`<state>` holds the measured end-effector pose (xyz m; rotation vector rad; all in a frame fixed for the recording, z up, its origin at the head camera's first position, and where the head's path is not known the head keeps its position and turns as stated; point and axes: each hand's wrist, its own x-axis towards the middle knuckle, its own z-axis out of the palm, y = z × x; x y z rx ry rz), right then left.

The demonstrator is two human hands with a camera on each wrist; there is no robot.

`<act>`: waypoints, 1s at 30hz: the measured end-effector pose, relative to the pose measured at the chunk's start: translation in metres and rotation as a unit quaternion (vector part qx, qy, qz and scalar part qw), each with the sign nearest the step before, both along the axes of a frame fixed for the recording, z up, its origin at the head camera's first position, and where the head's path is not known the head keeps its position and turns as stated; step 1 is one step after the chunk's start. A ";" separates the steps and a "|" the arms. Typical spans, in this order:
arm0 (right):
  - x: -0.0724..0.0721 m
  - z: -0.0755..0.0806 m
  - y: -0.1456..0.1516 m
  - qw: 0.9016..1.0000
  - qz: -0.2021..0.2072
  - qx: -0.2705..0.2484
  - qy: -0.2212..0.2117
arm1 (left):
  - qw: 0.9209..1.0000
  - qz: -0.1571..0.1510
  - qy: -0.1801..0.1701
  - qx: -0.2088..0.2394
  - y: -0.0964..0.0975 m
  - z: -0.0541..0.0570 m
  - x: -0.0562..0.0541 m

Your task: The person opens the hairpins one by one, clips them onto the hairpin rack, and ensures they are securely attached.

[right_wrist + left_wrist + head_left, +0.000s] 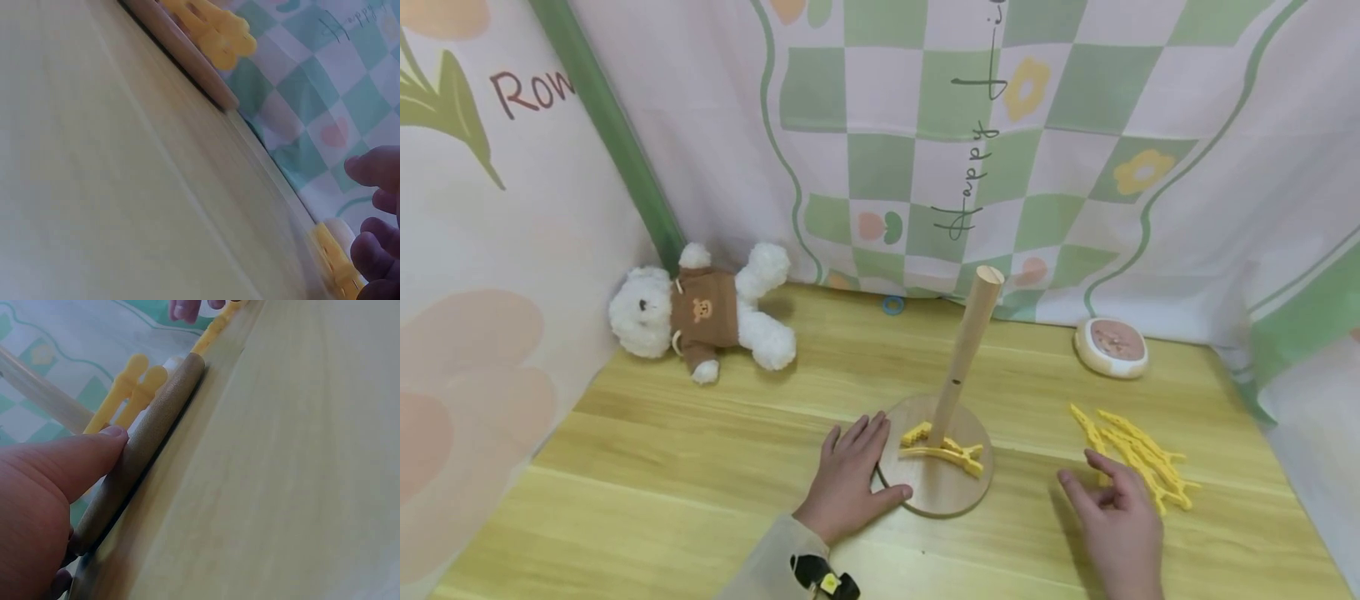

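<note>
A round wooden base (936, 496) carries an upright wooden post (964, 354) with a small dark hole in its side. Several slim yellow plastic pieces (951, 454) lie on the base around the foot of the post, their knobbed ends over the rim. My left hand (850, 483) rests at the base's left side, fingers extended along it and thumb (94, 459) on the rim. Over the table to the right, my right hand (1116, 521) hovers with loosely bent fingers and nothing between them. Its fingertips are beside a loose pile of yellow branching pieces (1138, 454).
A white plush bear (711, 308) in a brown shirt lies at the back left. Near the curtain (880, 167) is a small blue ring (892, 305). A cream rounded object with a pink top (1112, 346) stands at the back right of the wood-grain table (700, 467).
</note>
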<state>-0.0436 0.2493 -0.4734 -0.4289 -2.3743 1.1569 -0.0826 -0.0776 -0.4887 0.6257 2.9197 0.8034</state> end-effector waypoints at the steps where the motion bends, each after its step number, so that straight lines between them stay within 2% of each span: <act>1: 0.000 0.000 0.003 1.000 -0.005 0.002 -0.003 | 1.000 0.000 0.001 0.001 0.000 0.000 0.000; 6: -0.002 -0.002 0.019 0.999 -0.040 0.003 -0.017 | 1.000 -0.002 -0.001 0.001 0.000 0.001 -0.001; 9: -0.002 -0.003 0.024 0.998 -0.049 -0.003 -0.043 | 1.000 -0.002 -0.002 -0.001 0.000 0.001 -0.001; 13: -0.002 -0.003 0.026 0.996 -0.039 0.000 -0.078 | 1.000 -0.001 -0.001 0.000 -0.001 0.000 -0.001; 21: 0.000 -0.003 0.021 0.996 -0.019 -0.016 -0.092 | 1.000 -0.003 -0.002 0.006 0.000 0.001 0.000; 27: 0.000 -0.002 0.018 0.998 -0.003 -0.026 -0.061 | 1.000 -0.002 -0.002 0.004 0.000 0.002 0.001; 30: -0.001 -0.002 0.019 0.999 -0.001 -0.013 -0.044 | 1.000 0.000 -0.004 0.007 0.000 0.003 0.001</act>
